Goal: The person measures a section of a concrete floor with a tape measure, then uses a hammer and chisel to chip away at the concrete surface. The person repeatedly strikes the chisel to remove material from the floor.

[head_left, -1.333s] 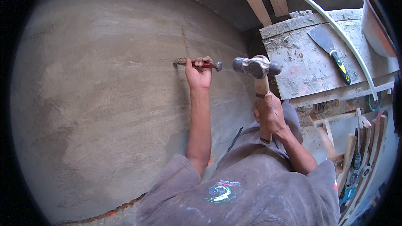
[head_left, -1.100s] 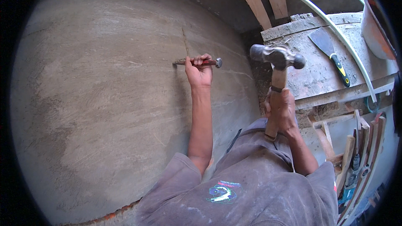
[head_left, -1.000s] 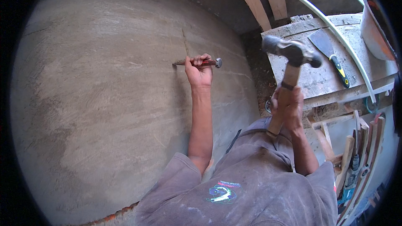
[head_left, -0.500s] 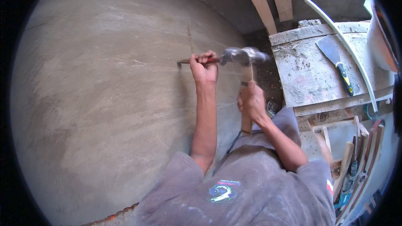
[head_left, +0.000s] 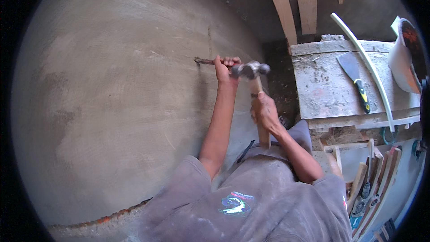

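My left hand (head_left: 228,71) is closed around a chisel (head_left: 206,61), whose tip meets the grey plastered wall (head_left: 121,103). A thin vertical line (head_left: 209,40) runs up the wall above the chisel. Wrapped round the wooden handle of a hammer (head_left: 263,136) is my right hand (head_left: 267,111). The hammer's metal head, slightly blurred, is right at the chisel's rear end beside my left fist; whether they touch I cannot tell.
To the right stands a dusty board platform (head_left: 320,94) bearing a putty knife (head_left: 355,80), a pale curved strip (head_left: 369,65) and a white bucket (head_left: 401,65). Wooden planks (head_left: 306,4) lean behind it. Lower right are wood strips and tools (head_left: 365,192).
The hammer head has moved left, closer to my left hand and the chisel's rear end. The view has shifted slightly, and the chisel stays against the wall.
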Tool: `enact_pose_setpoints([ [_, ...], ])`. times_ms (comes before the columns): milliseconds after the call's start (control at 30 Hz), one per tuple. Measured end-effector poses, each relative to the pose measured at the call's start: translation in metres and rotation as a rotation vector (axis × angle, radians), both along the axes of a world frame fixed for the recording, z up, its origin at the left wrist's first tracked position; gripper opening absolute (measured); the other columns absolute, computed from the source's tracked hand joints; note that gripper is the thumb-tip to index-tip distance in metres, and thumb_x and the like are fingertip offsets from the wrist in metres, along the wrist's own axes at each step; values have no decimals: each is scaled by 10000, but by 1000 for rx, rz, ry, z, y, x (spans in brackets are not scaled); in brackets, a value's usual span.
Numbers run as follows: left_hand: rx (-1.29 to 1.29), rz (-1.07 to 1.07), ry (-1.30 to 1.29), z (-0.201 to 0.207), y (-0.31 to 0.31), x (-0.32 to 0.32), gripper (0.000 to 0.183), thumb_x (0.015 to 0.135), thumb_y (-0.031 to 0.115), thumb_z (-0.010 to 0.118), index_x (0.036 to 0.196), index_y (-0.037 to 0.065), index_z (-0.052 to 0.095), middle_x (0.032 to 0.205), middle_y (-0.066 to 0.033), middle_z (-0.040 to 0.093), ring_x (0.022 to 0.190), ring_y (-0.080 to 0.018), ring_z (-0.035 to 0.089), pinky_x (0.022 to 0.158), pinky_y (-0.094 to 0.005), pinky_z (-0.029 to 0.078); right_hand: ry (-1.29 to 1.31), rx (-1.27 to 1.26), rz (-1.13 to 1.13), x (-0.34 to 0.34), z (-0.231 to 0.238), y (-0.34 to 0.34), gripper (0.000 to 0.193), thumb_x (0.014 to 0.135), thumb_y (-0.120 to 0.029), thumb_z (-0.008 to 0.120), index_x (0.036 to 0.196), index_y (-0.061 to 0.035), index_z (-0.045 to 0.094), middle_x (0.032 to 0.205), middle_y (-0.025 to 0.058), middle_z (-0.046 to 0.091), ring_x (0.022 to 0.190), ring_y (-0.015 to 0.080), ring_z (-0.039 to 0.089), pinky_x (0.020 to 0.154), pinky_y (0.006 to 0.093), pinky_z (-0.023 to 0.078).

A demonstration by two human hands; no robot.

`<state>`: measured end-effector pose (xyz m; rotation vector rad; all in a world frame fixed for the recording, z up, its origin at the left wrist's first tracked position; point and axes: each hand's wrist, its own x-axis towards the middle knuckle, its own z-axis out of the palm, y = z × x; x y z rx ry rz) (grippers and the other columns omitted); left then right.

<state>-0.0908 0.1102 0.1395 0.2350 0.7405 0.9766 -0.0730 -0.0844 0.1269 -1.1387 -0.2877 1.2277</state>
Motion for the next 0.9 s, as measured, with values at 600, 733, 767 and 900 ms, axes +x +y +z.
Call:
enact_pose_setpoints([
  [600,74,-393,374,-118,-142,-99,255,940,347,486,934,95,444,649,29,432,489,-68,404,428,-256,382,-536,202,-86,78,51,-98,445,909,-472,507,1051,-50,510,689,14,513,514,96,473,435,229,392],
  [733,201,-436,667,-112,-170,-118,255,940,335,499,973,100,407,654,31,412,471,-65,377,384,-228,331,-916,-44,92,114,67,-104,174,880,-186,601,946,-42,529,608,-37,456,494,50,429,432,209,342],
  [767,191,-441,715,-111,-177,-122,256,940,334,503,976,102,401,650,34,404,466,-64,367,379,-225,322,-920,-74,94,117,68,-107,107,868,-121,587,902,-30,543,698,-26,477,596,47,426,500,220,333],
  [900,23,-461,658,-116,-199,-134,255,941,341,501,986,106,412,633,42,377,460,-60,333,372,-230,308,-807,-248,115,124,62,-124,123,853,-54,533,974,-27,532,697,-27,455,583,56,413,494,223,313],
])
